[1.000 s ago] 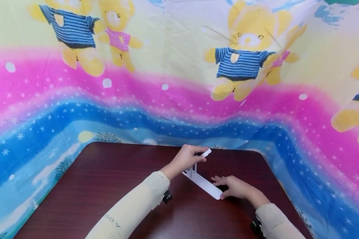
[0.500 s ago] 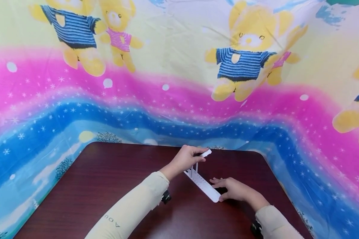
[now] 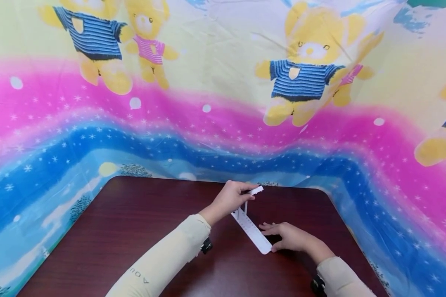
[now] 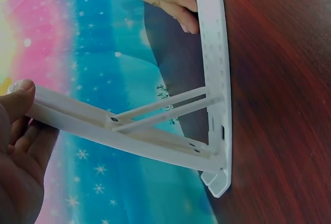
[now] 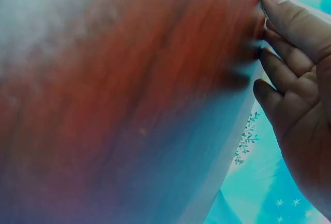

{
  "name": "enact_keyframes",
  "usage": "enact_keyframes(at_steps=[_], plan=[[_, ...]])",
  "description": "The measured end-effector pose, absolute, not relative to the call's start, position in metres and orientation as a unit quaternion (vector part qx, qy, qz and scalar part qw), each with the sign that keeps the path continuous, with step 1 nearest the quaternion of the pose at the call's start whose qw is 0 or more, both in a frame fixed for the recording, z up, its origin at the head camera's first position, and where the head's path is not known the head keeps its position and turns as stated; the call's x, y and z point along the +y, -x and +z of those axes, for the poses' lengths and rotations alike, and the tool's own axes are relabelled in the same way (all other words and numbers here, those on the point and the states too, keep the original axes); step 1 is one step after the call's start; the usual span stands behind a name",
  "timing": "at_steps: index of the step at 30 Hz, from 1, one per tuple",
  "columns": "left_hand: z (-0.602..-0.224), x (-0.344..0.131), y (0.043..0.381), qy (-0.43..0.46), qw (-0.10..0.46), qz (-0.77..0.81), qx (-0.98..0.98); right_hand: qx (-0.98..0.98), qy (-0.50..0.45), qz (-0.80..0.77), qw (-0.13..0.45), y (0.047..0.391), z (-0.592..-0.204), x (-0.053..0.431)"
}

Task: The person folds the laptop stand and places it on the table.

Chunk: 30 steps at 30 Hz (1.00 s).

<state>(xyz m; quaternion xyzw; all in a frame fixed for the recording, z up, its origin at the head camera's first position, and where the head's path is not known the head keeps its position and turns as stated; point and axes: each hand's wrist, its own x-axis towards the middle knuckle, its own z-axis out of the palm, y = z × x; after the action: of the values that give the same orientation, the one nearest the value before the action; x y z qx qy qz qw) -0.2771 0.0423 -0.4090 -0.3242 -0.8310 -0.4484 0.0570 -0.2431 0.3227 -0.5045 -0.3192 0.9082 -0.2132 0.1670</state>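
A white folding stand (image 3: 250,231) sits on the dark table, its long base strip slanting toward the near right. In the left wrist view a hinged arm (image 4: 85,118) rises from one end of the base, braced by two thin struts (image 4: 165,105). My left hand (image 3: 229,198) pinches the raised arm's free end between thumb and fingers. Beside the base's near end is my right hand (image 3: 291,236), its thumb tip at the corner and its fingers extended along the side. The right wrist view shows that hand's fingertips (image 5: 266,90) down at the tabletop.
The dark red-brown wooden table (image 3: 134,231) has rounded far corners. A curtain (image 3: 208,136) printed with bears and snowflakes hangs right behind and along its sides. Black wrist cameras sit at both cream sleeves (image 3: 163,251).
The base's near end has swung left and toward me, turning the stand slightly. My right hand has shifted a little left with it. The left hand keeps its pinch nearly in place.
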Motion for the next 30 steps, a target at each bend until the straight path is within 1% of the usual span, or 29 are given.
enact_keyframes(at_steps=[4,8,12,18,30], plan=[[-0.409,0.044,0.276,0.334,0.076,-0.434,-0.833,0.904,0.321,-0.223,0.175,0.243,-0.505,0.324],[-0.411,0.042,0.276,0.332,0.078,-0.441,-0.83,0.899,0.326,-0.23,0.181,0.24,-0.505,0.32],[-0.413,0.038,0.279,0.332,0.072,-0.448,-0.827,0.899,0.329,-0.223,0.183,0.237,-0.505,0.315],[-0.412,0.034,0.28,0.338,0.058,-0.456,-0.821,0.909,0.323,-0.204,0.168,0.236,-0.504,0.309],[-0.414,0.027,0.281,0.325,0.033,-0.468,-0.821,0.908,0.31,-0.222,0.171,0.236,-0.506,0.296]])
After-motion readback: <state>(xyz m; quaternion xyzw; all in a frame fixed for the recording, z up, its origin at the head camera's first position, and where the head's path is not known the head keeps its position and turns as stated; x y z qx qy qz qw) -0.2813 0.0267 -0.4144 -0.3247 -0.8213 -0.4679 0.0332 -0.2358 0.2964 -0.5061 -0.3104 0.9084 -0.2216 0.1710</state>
